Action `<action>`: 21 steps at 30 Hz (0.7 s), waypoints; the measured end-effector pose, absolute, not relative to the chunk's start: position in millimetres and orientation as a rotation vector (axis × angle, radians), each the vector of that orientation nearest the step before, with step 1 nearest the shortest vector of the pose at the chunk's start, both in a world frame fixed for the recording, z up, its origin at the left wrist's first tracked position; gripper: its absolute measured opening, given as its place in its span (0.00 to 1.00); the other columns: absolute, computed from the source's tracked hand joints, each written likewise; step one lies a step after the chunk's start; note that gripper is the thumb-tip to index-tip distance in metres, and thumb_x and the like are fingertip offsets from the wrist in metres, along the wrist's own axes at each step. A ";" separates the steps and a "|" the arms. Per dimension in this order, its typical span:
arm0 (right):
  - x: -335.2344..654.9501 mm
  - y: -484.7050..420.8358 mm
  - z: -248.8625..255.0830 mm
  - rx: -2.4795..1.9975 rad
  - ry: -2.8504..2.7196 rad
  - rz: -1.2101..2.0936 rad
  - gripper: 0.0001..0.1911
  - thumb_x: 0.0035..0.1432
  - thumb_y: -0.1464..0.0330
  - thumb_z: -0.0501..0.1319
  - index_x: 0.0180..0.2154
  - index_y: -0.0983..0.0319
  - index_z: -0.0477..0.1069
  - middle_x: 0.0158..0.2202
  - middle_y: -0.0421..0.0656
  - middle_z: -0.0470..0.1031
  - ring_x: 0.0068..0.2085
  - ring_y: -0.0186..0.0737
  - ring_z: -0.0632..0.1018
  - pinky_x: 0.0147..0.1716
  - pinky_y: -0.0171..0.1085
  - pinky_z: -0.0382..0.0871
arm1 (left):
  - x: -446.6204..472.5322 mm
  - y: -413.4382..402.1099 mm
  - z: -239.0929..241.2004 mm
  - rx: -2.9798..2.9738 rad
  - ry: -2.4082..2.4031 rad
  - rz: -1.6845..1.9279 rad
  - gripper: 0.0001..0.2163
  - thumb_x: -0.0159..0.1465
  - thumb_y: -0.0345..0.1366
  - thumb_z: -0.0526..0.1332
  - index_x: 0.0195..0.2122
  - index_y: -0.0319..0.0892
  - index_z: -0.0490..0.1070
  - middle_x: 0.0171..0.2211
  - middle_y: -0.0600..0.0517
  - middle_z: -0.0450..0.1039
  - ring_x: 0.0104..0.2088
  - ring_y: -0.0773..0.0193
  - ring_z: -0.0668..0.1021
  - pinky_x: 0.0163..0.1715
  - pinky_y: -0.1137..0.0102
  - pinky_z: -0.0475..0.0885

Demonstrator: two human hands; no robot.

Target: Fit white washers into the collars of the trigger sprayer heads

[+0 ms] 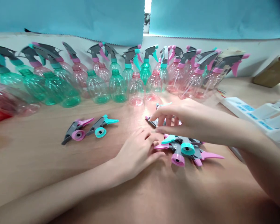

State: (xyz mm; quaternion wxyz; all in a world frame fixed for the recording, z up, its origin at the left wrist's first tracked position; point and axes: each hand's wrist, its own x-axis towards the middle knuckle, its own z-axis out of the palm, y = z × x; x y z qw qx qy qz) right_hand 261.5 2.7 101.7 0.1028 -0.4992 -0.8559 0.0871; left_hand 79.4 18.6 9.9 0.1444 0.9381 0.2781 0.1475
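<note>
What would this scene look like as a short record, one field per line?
Left hand: beside a spray-head pile; contact unclear
Right hand: above a partly hidden spray head; grip unclear
Loose pair: pink-collared spray head and teal-collared spray head, lying together
Bottles: open bottles, mostly in front of sprayer-fitted bottles
Right side: white power strip

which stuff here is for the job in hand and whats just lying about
Likely part of the job: loose trigger sprayer heads, open green bottles, open pink bottles, sprayer-topped bottles.

Apparently just lying about: white power strip, plugs in it, brown box-like object at right (exact identity unclear).
</note>
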 end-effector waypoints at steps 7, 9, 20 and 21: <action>274.5 6.7 88.0 -1.560 -2.728 0.385 0.06 0.56 0.62 0.58 0.31 0.57 0.70 0.23 0.37 0.70 0.22 0.32 0.68 0.17 0.31 0.52 | 76.3 24.8 5.0 2.693 0.843 0.464 0.09 0.66 0.37 0.56 0.31 0.40 0.70 0.34 0.49 0.72 0.38 0.58 0.72 0.37 0.65 0.69; 275.9 7.9 83.6 -1.574 -2.742 0.370 0.08 0.55 0.60 0.59 0.30 0.57 0.70 0.23 0.37 0.69 0.20 0.31 0.67 0.14 0.31 0.49 | 58.3 24.4 10.5 2.681 0.922 0.456 0.11 0.67 0.39 0.55 0.29 0.40 0.69 0.30 0.50 0.71 0.34 0.60 0.72 0.32 0.68 0.67; 271.6 8.8 75.4 -1.612 -2.772 0.337 0.07 0.56 0.61 0.58 0.33 0.57 0.70 0.23 0.38 0.68 0.20 0.33 0.67 0.15 0.31 0.51 | -7.7 -2.9 41.5 2.800 1.209 0.286 0.09 0.60 0.41 0.60 0.38 0.43 0.72 0.32 0.49 0.72 0.32 0.55 0.72 0.30 0.65 0.66; 269.8 8.3 74.8 -1.609 -2.759 0.333 0.08 0.57 0.60 0.57 0.34 0.57 0.70 0.24 0.38 0.69 0.21 0.34 0.68 0.15 0.31 0.53 | -3.8 -5.3 40.0 2.834 1.170 0.279 0.08 0.60 0.39 0.60 0.38 0.43 0.72 0.33 0.48 0.72 0.33 0.55 0.72 0.32 0.64 0.66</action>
